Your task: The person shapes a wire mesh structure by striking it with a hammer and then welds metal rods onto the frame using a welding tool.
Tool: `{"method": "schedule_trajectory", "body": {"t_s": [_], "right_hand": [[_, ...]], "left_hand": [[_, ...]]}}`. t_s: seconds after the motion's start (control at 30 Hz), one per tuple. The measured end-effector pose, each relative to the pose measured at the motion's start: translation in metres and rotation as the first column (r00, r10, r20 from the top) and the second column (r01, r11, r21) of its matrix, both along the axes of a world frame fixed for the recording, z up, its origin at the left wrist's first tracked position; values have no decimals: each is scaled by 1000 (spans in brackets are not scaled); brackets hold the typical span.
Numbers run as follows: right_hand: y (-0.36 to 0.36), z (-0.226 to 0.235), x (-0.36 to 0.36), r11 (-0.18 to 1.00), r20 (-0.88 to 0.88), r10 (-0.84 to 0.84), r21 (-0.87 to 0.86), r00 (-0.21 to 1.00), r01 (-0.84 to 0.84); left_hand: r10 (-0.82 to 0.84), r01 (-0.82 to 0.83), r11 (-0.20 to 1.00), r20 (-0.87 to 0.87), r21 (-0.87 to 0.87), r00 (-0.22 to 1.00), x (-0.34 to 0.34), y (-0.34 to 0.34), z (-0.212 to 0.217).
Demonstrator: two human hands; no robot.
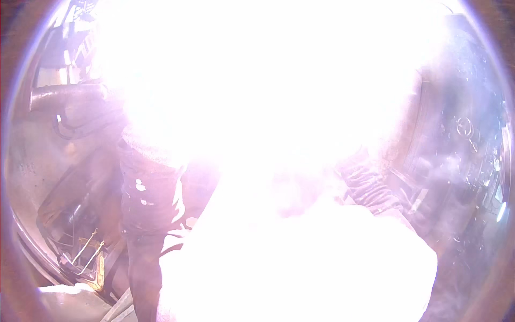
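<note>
Glare [268, 80] filled the upper middle of the frame, so fierce and white, with violet edges, that whatever work lay inside it was bleached out of sight. It spread broader than tall, its long axis running left to right, and narrowed downward toward the centre; which way the work within pointed, I couldn't tell. Both the left hand and the right hand were lost to me in that brightness, so I couldn't say whether either was clenched, loose or grasping something.

Just right of centre, a wrinkled sleeve [370, 185] slanted up and leftward into the light. Below the centre spread a white, washed-out shape [306, 263], its surface too bright to read. Left of centre stood dark, pale-spotted cloth [145, 214]. Farther out, a thick pipe [70, 96] lay near level at the upper left, and a yellowish frame [100, 271] sat at the lower left. Bluish haze [445, 172] veiled the right side, around a small ring [464, 127].
</note>
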State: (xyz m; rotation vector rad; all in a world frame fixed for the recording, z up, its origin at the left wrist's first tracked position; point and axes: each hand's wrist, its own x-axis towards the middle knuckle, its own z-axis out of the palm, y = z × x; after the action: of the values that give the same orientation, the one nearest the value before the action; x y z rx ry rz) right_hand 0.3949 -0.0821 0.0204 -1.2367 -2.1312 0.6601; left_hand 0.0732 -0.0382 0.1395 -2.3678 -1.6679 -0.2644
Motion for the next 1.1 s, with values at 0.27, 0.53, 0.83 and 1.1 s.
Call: {"method": "schedule_trajectory", "body": {"t_s": [0.27, 0.53, 0.83, 1.1], "right_hand": [[-7, 10, -15, 998, -183, -54, 12, 982, 57], [-1, 5, -18, 985, -84, 13, 171, 996, 2], [-10, -14, -9, 987, 69, -4, 161, 998, -8], [-5, -12, -8, 999, 88, -6, 52, 996, 1]], "left_hand": [[-53, 54, 998, -44, 20, 998, -6, 0, 1], [-70, 83, 992, -134, 96, 989, -18, -8, -2], [-43, 45, 997, 35, -56, 998, 2, 4, 16], [-35, 34, 997, 8, 73, 999, -21, -3, -20]]}}
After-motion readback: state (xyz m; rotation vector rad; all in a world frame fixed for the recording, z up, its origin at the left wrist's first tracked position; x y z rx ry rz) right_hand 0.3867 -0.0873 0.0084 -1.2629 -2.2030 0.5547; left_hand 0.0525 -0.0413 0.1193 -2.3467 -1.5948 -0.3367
